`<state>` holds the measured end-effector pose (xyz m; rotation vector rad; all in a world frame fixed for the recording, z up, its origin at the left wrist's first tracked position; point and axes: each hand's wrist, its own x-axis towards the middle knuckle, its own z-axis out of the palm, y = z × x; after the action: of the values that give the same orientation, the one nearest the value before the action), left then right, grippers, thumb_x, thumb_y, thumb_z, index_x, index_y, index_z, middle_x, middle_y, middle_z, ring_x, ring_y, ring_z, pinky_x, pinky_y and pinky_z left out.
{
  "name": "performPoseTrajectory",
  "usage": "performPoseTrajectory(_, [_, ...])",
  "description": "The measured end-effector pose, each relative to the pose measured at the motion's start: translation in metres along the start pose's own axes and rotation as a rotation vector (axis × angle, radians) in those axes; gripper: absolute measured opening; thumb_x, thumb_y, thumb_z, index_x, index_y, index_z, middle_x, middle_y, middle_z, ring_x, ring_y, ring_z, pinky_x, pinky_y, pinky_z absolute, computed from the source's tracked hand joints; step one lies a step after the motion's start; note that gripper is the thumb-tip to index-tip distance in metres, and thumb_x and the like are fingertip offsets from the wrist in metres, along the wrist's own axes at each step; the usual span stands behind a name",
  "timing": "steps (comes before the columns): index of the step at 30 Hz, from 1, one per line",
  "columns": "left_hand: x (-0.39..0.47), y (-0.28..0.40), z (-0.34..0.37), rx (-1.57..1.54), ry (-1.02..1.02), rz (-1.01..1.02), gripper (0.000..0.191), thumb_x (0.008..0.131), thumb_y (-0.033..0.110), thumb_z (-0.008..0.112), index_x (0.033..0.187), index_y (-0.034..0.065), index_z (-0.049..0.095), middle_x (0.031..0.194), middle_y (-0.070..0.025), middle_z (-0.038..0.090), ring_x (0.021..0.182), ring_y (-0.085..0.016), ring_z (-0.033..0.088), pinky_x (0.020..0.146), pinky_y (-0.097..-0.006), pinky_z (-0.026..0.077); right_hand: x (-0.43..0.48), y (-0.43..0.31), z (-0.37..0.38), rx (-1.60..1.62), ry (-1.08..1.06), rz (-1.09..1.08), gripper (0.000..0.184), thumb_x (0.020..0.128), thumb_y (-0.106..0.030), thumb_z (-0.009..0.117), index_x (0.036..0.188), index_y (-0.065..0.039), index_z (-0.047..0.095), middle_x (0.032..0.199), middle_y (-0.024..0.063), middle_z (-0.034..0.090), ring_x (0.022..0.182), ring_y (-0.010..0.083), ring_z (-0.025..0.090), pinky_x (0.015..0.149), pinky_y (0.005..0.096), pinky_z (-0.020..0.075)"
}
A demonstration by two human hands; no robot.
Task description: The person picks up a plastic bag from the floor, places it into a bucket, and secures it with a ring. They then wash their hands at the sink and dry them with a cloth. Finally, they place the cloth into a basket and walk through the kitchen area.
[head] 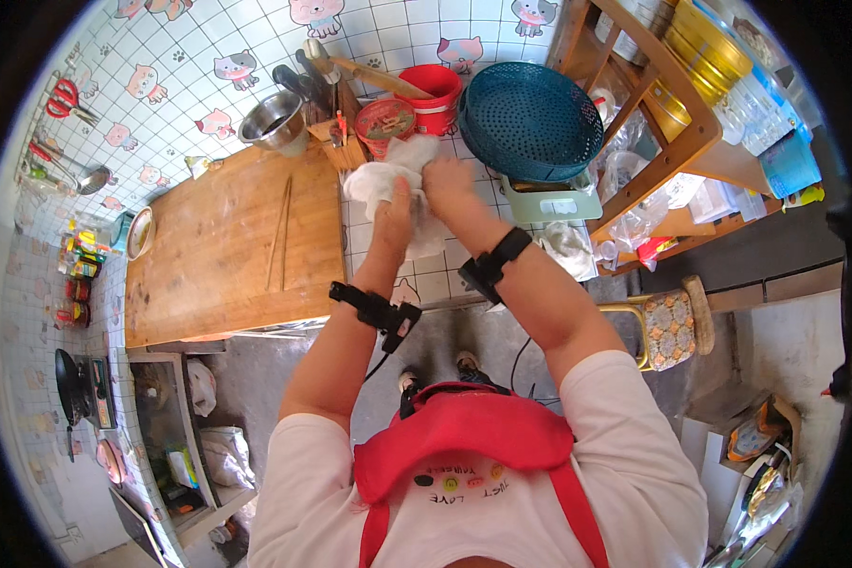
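Note:
My left hand (395, 220) grips a bunched white cloth (378, 183), thumb uppermost, above the tiled counter (426, 280). My right hand (456, 188) is blurred and closed at the cloth's right side. A pale part of the cloth hangs below between both hands. Just beyond the cloth stand a red tub with a printed lid (385, 122) and a red bucket (437, 92). To the right of my right hand, a dark teal perforated basket (532, 117) rests above a pale green board with a handle slot (557, 206).
A wooden board (213, 248) with a pair of long chopsticks (281, 234) lies left. Behind it are a steel bowl (273, 121) and a knife block (341, 99). At right stand a wooden shelf (671, 156) and a stool with a patterned seat (669, 330).

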<state>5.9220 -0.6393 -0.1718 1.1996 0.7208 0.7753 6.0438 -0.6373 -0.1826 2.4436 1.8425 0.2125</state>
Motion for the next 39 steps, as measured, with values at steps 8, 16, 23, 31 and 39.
performPoseTrajectory(8, [-0.038, -0.015, 0.044, 0.091, -0.025, 0.296, 0.048, 0.091, 0.036, 0.043, 0.117, -0.0032, 0.044, 0.114, -0.0089, 0.048, 0.102, -0.015, 0.043, 0.088, -0.0270, 0.034, 0.031, 0.013, 0.044, 0.722, 0.251, 0.330, 0.020, 0.078, -0.019, 0.051, 0.094, -0.006, 0.052, 0.089, 0.0163, 0.058, 0.082, 0.0329, 0.057, 0.071, 0.0391, 0.0426])
performPoseTrajectory(16, [-0.020, -0.003, 0.028, -0.493, -0.191, -0.008, 0.059, 0.092, 0.049, 0.022, 0.129, 0.0048, 0.033, 0.125, -0.0068, 0.043, 0.113, -0.020, 0.042, 0.095, -0.0321, 0.034, 0.011, -0.027, -0.001, 1.450, 0.686, -0.116, 0.026, 0.083, -0.023, 0.046, 0.096, 0.000, 0.048, 0.096, 0.0201, 0.051, 0.091, 0.0356, 0.048, 0.082, 0.0404, 0.0382])
performPoseTrajectory(23, [0.006, 0.003, -0.021, -0.658, -0.164, -0.041, 0.059, 0.086, 0.059, 0.031, 0.115, 0.0096, 0.043, 0.104, -0.0049, 0.052, 0.094, -0.020, 0.052, 0.080, -0.0336, 0.043, -0.030, -0.067, 0.006, 1.351, 0.602, -0.187, 0.031, 0.085, -0.026, 0.044, 0.102, 0.001, 0.047, 0.102, 0.0202, 0.049, 0.096, 0.0382, 0.046, 0.084, 0.0435, 0.0355])
performPoseTrajectory(31, [-0.009, 0.002, -0.009, -0.525, -0.097, 0.054, 0.044, 0.092, 0.041, 0.035, 0.119, 0.0081, 0.042, 0.114, -0.0040, 0.049, 0.102, -0.018, 0.049, 0.085, -0.0307, 0.041, -0.014, -0.068, -0.004, 1.330, 0.804, -0.094, 0.036, 0.087, -0.026, 0.042, 0.108, 0.002, 0.043, 0.114, 0.0237, 0.044, 0.110, 0.0362, 0.041, 0.094, 0.0392, 0.0303])
performPoseTrajectory(39, [-0.043, 0.013, 0.015, -0.613, -0.189, -0.265, 0.051, 0.092, 0.046, 0.026, 0.126, 0.0094, 0.038, 0.122, -0.0074, 0.048, 0.110, -0.022, 0.048, 0.089, -0.0375, 0.040, -0.001, -0.035, -0.053, 2.711, 0.269, 0.149, 0.065, 0.090, -0.049, 0.031, 0.132, 0.001, 0.025, 0.131, 0.0164, 0.035, 0.121, 0.0268, 0.034, 0.101, 0.0363, 0.0251])
